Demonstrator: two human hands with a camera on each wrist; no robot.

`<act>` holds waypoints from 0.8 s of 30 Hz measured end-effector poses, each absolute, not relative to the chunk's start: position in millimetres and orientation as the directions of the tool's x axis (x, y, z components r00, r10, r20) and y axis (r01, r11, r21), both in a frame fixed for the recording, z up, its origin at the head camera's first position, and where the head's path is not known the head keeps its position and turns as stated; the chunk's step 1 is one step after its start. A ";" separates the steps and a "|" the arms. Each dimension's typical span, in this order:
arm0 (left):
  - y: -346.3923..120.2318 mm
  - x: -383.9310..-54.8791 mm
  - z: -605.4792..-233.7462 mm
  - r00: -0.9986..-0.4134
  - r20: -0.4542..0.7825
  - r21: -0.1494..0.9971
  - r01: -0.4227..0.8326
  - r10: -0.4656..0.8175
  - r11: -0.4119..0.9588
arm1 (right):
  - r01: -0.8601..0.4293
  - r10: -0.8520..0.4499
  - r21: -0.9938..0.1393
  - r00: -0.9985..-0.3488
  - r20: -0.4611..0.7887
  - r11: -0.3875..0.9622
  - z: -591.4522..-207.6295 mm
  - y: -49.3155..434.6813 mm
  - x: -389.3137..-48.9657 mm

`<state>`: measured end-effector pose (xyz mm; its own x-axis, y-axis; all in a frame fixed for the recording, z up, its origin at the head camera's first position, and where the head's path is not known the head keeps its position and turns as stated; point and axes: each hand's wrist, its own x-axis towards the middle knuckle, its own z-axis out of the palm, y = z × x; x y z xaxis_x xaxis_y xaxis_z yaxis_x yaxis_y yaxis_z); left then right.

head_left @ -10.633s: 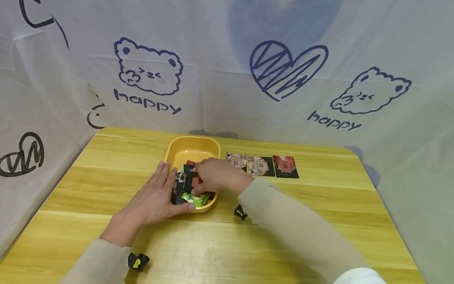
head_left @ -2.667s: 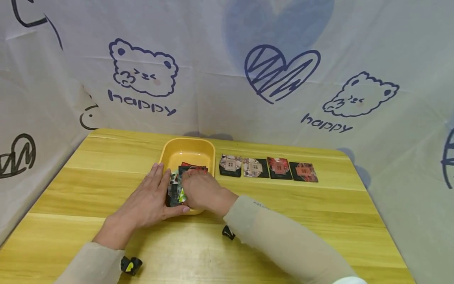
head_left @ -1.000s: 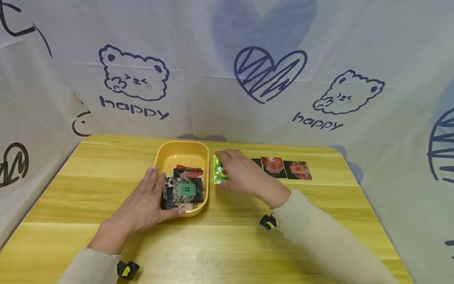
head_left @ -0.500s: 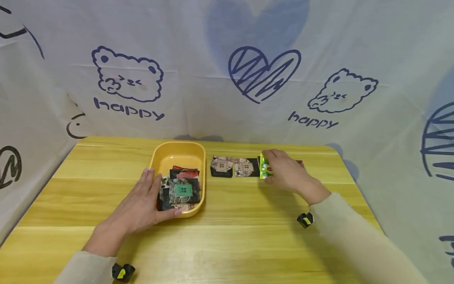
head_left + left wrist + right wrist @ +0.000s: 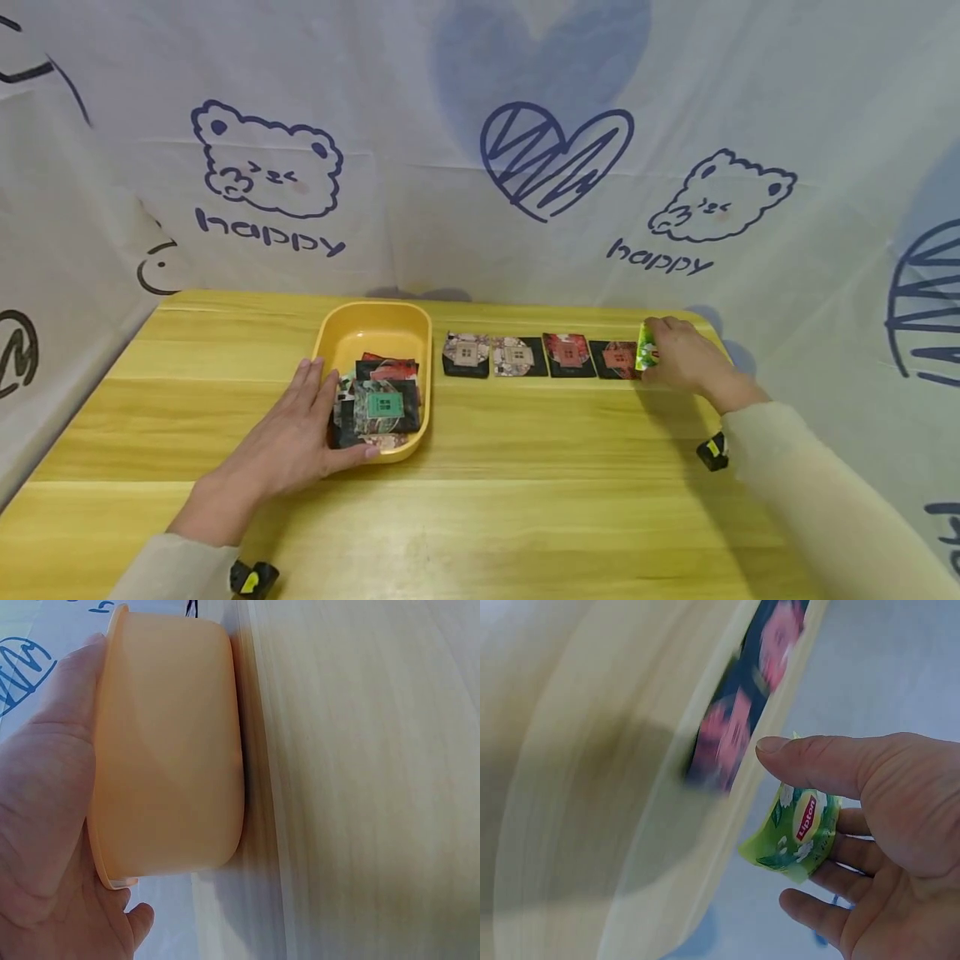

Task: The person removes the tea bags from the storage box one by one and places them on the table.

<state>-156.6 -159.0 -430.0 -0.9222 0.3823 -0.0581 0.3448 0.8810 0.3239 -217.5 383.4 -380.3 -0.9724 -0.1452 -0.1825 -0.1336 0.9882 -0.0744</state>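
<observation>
White fabric backdrop (image 5: 420, 167) printed with blue hearts, bears and the word "happy" rises behind a yellowish wood-grained worktop (image 5: 480, 517). At about 2 o'clock on that worktop, the right hand (image 5: 686, 358) is clamped on a small bright-green packet (image 5: 646, 347) labelled "Lipton", pinched between thumb and fingers; in the head view the packet sticks out at the hand's 9 o'clock edge. Whether it touches the worktop, I cannot tell. Going toward 9 o'clock from this grip come, lying flat in a row, a black sachet with a red label (image 5: 618, 358), just beside the packet, then a red-and-black sachet (image 5: 570, 356), a black sachet with a beige floral print (image 5: 517, 357) and a beige-topped black sachet (image 5: 466, 355).

Farther along, at about 10 o'clock on the worktop, stands a deep, rounded-rectangular yellow plastic tray (image 5: 375, 340). Its 6 o'clock half holds an overlapping pile: a dark sachet with a green label (image 5: 385, 405) on top, red-printed sachets (image 5: 396, 370) partly covered at 12 o'clock from it, and a pale floral sachet (image 5: 386, 442) showing at 6 o'clock. The left hand (image 5: 288, 442) lies with straight fingers against the tray's 9 o'clock side, its thumb at the rim near 6 o'clock.
</observation>
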 end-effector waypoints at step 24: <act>-160.7 -156.9 -429.8 -0.927 -0.076 0.327 0.324 0.367 0.888 | -0.140 -0.153 -0.062 -0.913 -0.377 0.988 -411.9 430.6 -249.3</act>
